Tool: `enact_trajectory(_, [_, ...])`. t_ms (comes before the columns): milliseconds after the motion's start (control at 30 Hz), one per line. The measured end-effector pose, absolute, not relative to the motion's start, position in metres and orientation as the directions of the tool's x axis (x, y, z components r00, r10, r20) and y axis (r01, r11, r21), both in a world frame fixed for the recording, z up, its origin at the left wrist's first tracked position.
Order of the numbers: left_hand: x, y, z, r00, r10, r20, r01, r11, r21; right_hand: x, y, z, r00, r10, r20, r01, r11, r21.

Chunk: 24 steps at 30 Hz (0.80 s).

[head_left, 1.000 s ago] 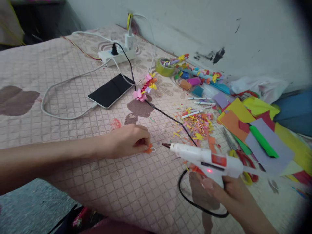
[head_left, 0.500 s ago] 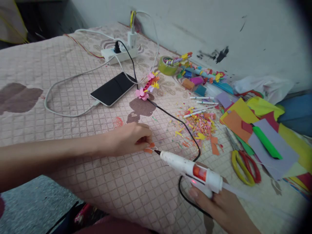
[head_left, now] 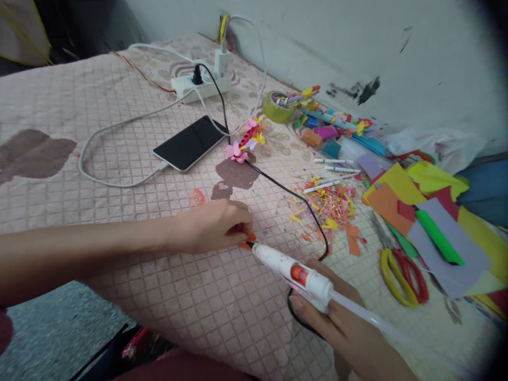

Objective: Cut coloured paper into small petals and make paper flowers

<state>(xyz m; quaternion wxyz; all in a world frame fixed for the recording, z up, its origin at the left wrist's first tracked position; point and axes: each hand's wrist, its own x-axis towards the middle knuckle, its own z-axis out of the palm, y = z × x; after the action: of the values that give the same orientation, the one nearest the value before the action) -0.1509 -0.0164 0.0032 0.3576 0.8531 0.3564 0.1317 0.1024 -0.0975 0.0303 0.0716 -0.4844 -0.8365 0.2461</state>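
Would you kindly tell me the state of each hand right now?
Left hand: closed, pinching a small orange piece.
Right hand: closed around the white glue gun.

Head view down over hands (head_left: 216, 226), perhaps tilted.

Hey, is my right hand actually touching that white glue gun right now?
Touching. The head view shows the right hand wrapped around the white glue gun, with the thumb along its near side and fingers behind it.
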Motion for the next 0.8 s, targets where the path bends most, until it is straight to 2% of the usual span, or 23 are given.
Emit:
enact_trajectory(200, [-0.1511,-0.017,0.0029,0.705,0.708,-0.035,0.521,-0.484,0.703,0.1044,-0.0985,0.0288,-0.482,0.874,-0.063,0.798,0.408,-0.444])
enact_trajectory(367, [-0.1517,-0.0172,0.0026,0.708,0.705,-0.043,0.517,-0.477,0.711,0.0988,-0.0952,0.0309,-0.534,0.835,-0.134,0.777,0.422,-0.467])
enact_trajectory(567, [-0.1525,-0.018,0.0021,0.706,0.707,-0.041,0.519,-0.477,0.71,0.1,-0.0956,0.0302,-0.531,0.835,-0.143,0.789,0.425,-0.443])
enact_trajectory(800, [-0.1525,-0.0188,-0.0014,0.707,0.707,-0.004,0.502,-0.498,0.707,0.0975,-0.0934,0.0342,-0.521,0.834,-0.184,0.779,0.377,-0.5])
